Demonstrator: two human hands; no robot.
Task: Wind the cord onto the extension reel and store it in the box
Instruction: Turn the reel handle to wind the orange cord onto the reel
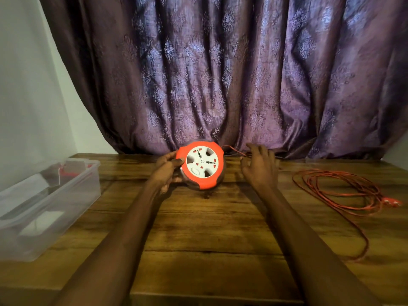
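The round extension reel (202,165), orange with a white socket face, is tilted up on the wooden table (209,235) near the curtain. My left hand (166,171) grips its left rim, thumb on the orange edge. My right hand (259,166) hovers just right of the reel, fingers spread, with a thin strand of the orange cord running from the reel to its fingertips; whether it pinches the strand I cannot tell. Most of the orange cord (340,191) lies in loose loops on the table's right side, its plug (391,203) at the far right.
A clear plastic box (47,206) stands open at the table's left edge, with something red and some pale items inside. A purple patterned curtain (220,74) hangs right behind the table. One cord strand trails toward the front right edge.
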